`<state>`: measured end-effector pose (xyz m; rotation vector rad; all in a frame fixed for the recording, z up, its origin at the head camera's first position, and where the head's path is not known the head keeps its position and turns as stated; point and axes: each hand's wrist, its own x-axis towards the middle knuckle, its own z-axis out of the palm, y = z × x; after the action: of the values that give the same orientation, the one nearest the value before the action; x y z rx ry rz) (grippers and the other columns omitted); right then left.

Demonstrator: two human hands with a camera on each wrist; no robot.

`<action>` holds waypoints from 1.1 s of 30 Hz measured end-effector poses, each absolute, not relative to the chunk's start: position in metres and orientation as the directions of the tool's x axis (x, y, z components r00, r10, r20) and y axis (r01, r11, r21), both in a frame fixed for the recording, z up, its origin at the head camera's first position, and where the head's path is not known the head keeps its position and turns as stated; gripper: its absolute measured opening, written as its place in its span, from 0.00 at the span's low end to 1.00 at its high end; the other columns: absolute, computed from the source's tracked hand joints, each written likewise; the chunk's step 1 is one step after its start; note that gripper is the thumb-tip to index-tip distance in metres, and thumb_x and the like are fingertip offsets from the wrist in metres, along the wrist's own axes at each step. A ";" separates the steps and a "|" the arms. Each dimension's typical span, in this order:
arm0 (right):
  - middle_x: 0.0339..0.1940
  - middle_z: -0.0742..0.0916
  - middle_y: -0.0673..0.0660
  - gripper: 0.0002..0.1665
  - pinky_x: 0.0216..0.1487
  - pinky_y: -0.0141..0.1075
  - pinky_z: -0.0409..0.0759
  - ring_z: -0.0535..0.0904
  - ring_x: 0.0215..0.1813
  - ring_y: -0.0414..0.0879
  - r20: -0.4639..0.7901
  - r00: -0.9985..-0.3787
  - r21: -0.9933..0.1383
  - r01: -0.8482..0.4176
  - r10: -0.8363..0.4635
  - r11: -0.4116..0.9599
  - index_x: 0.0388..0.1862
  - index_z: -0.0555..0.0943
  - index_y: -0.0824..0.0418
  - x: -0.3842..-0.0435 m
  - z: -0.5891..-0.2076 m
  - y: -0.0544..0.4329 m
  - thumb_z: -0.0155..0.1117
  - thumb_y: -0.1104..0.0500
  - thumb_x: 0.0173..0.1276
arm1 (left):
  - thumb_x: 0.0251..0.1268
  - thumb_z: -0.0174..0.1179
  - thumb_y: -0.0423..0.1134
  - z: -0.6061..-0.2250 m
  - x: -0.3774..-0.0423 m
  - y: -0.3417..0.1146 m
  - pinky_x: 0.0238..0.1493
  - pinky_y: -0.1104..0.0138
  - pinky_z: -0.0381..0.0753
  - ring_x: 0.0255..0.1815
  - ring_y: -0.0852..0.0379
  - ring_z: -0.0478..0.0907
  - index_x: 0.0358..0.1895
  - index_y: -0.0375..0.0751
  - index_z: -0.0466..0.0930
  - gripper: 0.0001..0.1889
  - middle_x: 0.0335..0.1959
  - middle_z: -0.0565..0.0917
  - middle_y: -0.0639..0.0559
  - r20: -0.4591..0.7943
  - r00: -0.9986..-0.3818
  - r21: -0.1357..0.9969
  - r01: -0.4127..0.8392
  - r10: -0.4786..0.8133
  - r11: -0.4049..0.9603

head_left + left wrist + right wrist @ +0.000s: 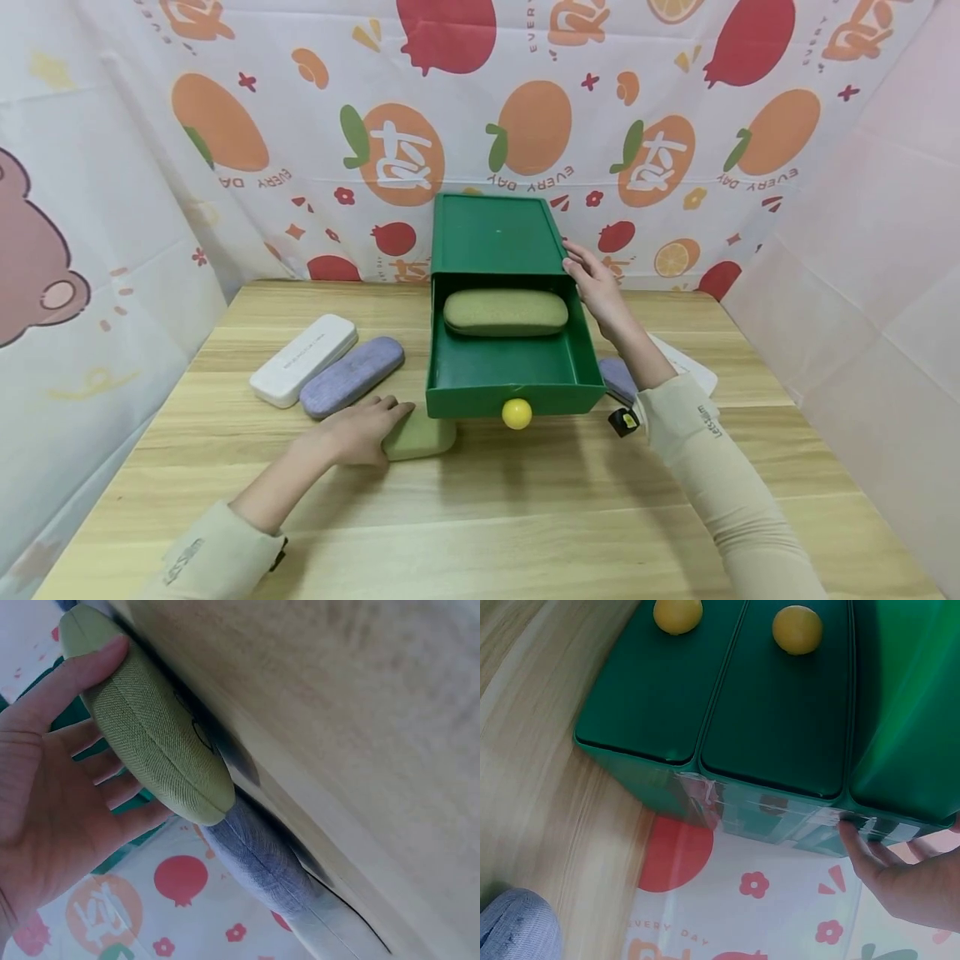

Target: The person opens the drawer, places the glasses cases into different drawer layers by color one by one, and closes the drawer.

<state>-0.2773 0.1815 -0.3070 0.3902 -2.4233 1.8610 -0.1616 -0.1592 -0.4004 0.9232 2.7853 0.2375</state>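
In the head view, my left hand point(363, 430) is at a light green glasses case point(422, 438) on the table, left of the open drawer. The left wrist view shows the thumb on one face of that green case point(154, 727) and the fingers behind it. My right hand point(600, 292) rests its fingers against the right side of a green drawer cabinet point(495, 237). Its top drawer point(480, 402), with a yellow knob point(517, 414), is pulled out. An olive glasses case point(506, 312) lies across the back of the drawer.
To the left lie a white glasses case point(303, 360) and a purple one point(352, 377). Right of the cabinet are another purple case point(617, 379) and a white case point(686, 365), both partly behind my right arm. Two lower drawers with yellow knobs point(797, 630) are closed.
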 end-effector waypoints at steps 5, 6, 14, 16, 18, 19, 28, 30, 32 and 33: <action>0.67 0.65 0.60 0.28 0.58 0.52 0.63 0.61 0.66 0.53 0.199 -0.967 -0.941 -0.235 -0.160 0.246 0.70 0.62 0.55 -0.277 -0.308 0.182 0.47 0.51 0.73 | 0.35 0.74 0.38 -0.396 -0.162 -0.165 0.44 0.52 0.74 0.48 0.42 0.71 0.60 0.29 0.68 0.41 0.46 0.73 0.40 -0.124 -0.794 0.213 0.564 0.595 0.798; 0.67 0.65 0.60 0.28 0.59 0.52 0.63 0.61 0.66 0.53 0.197 -0.967 -0.941 -0.232 -0.160 0.247 0.70 0.61 0.55 -0.277 -0.307 0.182 0.47 0.51 0.73 | 0.35 0.74 0.38 -0.394 -0.162 -0.167 0.44 0.52 0.74 0.48 0.42 0.71 0.60 0.29 0.68 0.41 0.47 0.73 0.39 -0.119 -0.795 0.216 0.564 0.595 0.797; 0.68 0.65 0.59 0.28 0.59 0.52 0.63 0.61 0.66 0.53 0.195 -0.967 -0.944 -0.230 -0.163 0.237 0.70 0.61 0.54 -0.277 -0.308 0.182 0.47 0.51 0.73 | 0.40 0.72 0.34 -0.375 -0.162 -0.178 0.46 0.49 0.72 0.50 0.36 0.70 0.62 0.26 0.64 0.42 0.52 0.70 0.31 -0.033 -0.801 0.293 0.564 0.597 0.773; 0.68 0.65 0.59 0.28 0.59 0.52 0.63 0.61 0.66 0.53 0.196 -0.967 -0.944 -0.231 -0.164 0.236 0.70 0.61 0.54 -0.278 -0.307 0.182 0.47 0.51 0.73 | 0.42 0.71 0.35 -0.370 -0.161 -0.182 0.47 0.48 0.71 0.53 0.35 0.69 0.63 0.26 0.62 0.42 0.54 0.69 0.30 -0.013 -0.811 0.295 0.556 0.585 0.777; 0.67 0.65 0.59 0.28 0.59 0.52 0.63 0.61 0.66 0.53 0.198 -0.966 -0.944 -0.233 -0.165 0.235 0.70 0.61 0.55 -0.278 -0.307 0.182 0.47 0.51 0.73 | 0.44 0.71 0.35 -0.365 -0.161 -0.185 0.49 0.47 0.69 0.54 0.34 0.68 0.64 0.27 0.62 0.41 0.55 0.69 0.30 0.018 -0.818 0.281 0.555 0.574 0.783; 0.67 0.65 0.59 0.28 0.59 0.52 0.63 0.61 0.66 0.53 0.199 -0.966 -0.944 -0.234 -0.164 0.234 0.70 0.62 0.55 -0.278 -0.307 0.182 0.47 0.51 0.73 | 0.45 0.71 0.36 -0.362 -0.160 -0.187 0.50 0.46 0.68 0.55 0.34 0.67 0.64 0.28 0.62 0.41 0.56 0.69 0.30 0.028 -0.825 0.276 0.549 0.564 0.789; 0.67 0.66 0.60 0.28 0.59 0.52 0.63 0.61 0.66 0.52 0.206 -0.964 -0.941 -0.242 -0.166 0.236 0.70 0.61 0.55 -0.278 -0.308 0.182 0.46 0.51 0.73 | 0.50 0.68 0.38 -0.335 -0.155 -0.197 0.50 0.42 0.65 0.53 0.32 0.68 0.65 0.31 0.64 0.37 0.55 0.69 0.32 0.109 -0.845 0.290 0.530 0.523 0.797; 0.67 0.66 0.60 0.28 0.59 0.52 0.63 0.61 0.66 0.52 0.209 -0.964 -0.940 -0.245 -0.167 0.237 0.70 0.61 0.55 -0.278 -0.308 0.182 0.46 0.52 0.73 | 0.51 0.67 0.39 -0.331 -0.154 -0.199 0.50 0.42 0.64 0.53 0.33 0.68 0.65 0.32 0.63 0.37 0.55 0.69 0.32 0.125 -0.847 0.285 0.530 0.517 0.799; 0.67 0.65 0.60 0.28 0.58 0.52 0.63 0.61 0.66 0.53 0.210 -0.963 -0.940 -0.246 -0.169 0.238 0.70 0.61 0.56 -0.278 -0.308 0.182 0.46 0.52 0.73 | 0.52 0.66 0.39 -0.326 -0.154 -0.202 0.51 0.43 0.64 0.53 0.34 0.67 0.66 0.32 0.62 0.37 0.55 0.69 0.32 0.137 -0.852 0.274 0.522 0.505 0.808; 0.67 0.65 0.60 0.28 0.58 0.52 0.63 0.61 0.66 0.52 0.210 -0.963 -0.939 -0.247 -0.170 0.239 0.70 0.61 0.56 -0.278 -0.308 0.182 0.46 0.52 0.73 | 0.53 0.66 0.39 -0.324 -0.154 -0.203 0.52 0.43 0.63 0.53 0.35 0.67 0.66 0.32 0.61 0.37 0.55 0.69 0.32 0.141 -0.855 0.268 0.518 0.498 0.813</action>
<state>-0.2777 0.1818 -0.3079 0.4078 -2.4211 1.8553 -0.1542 -0.2032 -0.3239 0.8563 3.0518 0.4808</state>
